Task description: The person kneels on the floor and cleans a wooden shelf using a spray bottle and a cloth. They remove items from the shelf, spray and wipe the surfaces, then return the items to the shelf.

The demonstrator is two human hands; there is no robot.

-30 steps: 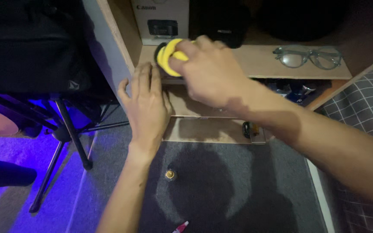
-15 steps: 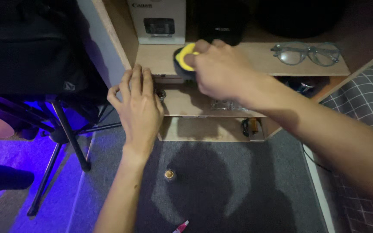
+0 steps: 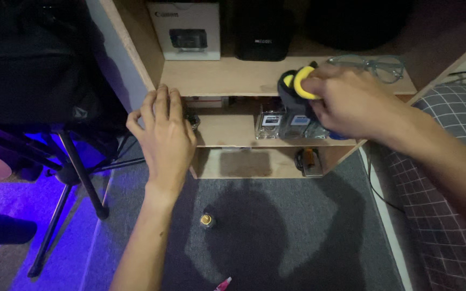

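On the right part of the top wooden shelf (image 3: pixel 227 78), a yellow and black sponge (image 3: pixel 296 86) is gripped by the right hand (image 3: pixel 351 102), whose fingers are curled around it and press it against the board near the front edge. Just behind that hand, a pair of clear-framed glasses (image 3: pixel 376 66) is seen lying on the same shelf. Further back, a white box (image 3: pixel 185 31) and a black pouch (image 3: pixel 261 32) are stood against the rear. On the shelf below, small clear cases (image 3: pixel 284 123) are lined up. The left hand (image 3: pixel 163 137) is laid flat and open, holding nothing, on the shelf unit's left front corner. On the grey carpet (image 3: pixel 297 237) below, a small gold-topped bottle (image 3: pixel 206 220) is set upright, and a black tripod (image 3: pixel 76 172) is placed at the left.
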